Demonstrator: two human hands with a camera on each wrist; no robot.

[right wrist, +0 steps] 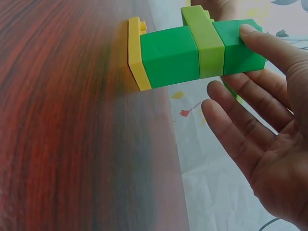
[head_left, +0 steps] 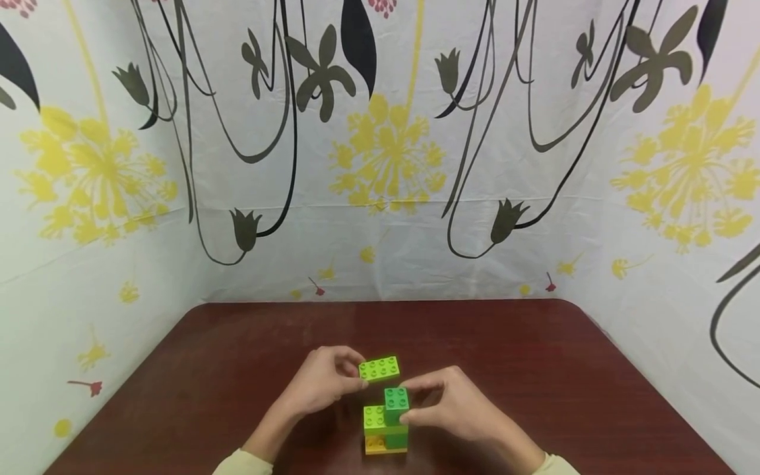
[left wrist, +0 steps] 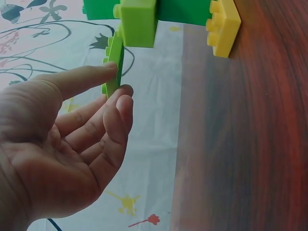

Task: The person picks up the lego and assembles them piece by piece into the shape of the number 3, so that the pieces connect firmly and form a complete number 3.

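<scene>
My left hand (head_left: 323, 380) pinches a thin lime-green toy building brick (head_left: 379, 369) by its left end, between thumb and fingers, above and behind a small stack. That stack has a flat yellow brick (right wrist: 136, 55) at the bottom, a green brick (right wrist: 171, 55) on it, then a lime-green brick (right wrist: 206, 41) across, and a second green brick (head_left: 396, 405) on top at the right. With thumb and index finger my right hand (head_left: 460, 404) grips this top green brick from its right side. In the right wrist view its other fingers reach out below the stack.
The stack stands on a dark red-brown wooden table (head_left: 267, 330) near the front edge of the head view. Behind and on both sides hangs a white cloth (head_left: 380, 264) printed with yellow flowers and dark vines.
</scene>
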